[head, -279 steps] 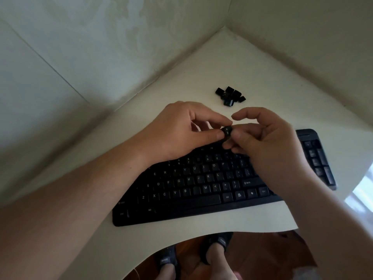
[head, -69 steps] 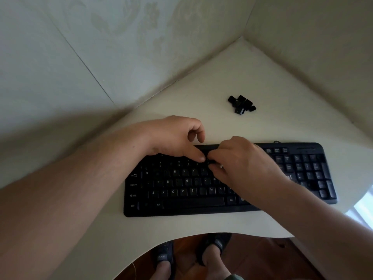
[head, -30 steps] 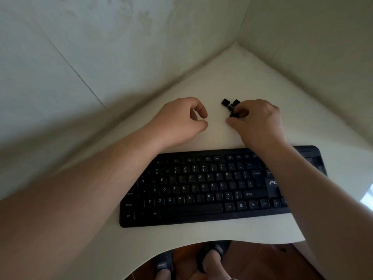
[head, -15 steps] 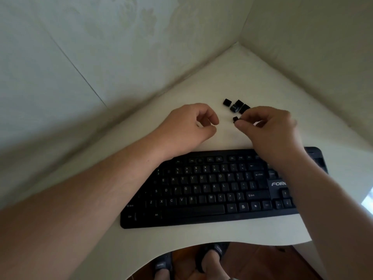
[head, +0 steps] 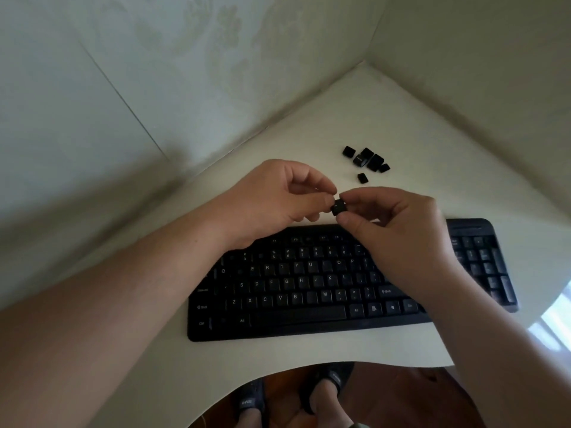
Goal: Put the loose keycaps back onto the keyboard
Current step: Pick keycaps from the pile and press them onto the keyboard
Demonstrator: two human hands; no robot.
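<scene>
Fingers, right hand (head: 398, 230): thumb and forefinger curled and pinched on one black keycap (head: 338, 207), held in the air; remaining fingers tucked under.

Fingers, left hand (head: 278, 199): thumb tip and forefinger curled in, meeting the same keycap from its other side. I judge both hands share the grip, probably to turn the cap the right way up; the legend on it is too small to read.

Keycap in hand: squarish, no clear long axis; sits directly between my two sets of fingertips, above the far edge of the keyboard (head: 309, 304).

Keyboard: black, lying below and toward me from my fingers, long axis running left to right. My right wrist crosses over its right-hand letter area, so any open socket there is hidden. Darker gaps show in the letter rows, but I cannot say for certain which ones are bare.

Coming move, as I judge it: down and toward me from the fingers to a vacant socket. Right hand is nearer the covered part, left hand nearer the top row.

Loose keycaps (head: 366, 160): small cluster on the table (head: 417, 134), just beyond my fingers and slightly right; one lies apart, nearest my fingertips.

Containers: none in view.
</scene>
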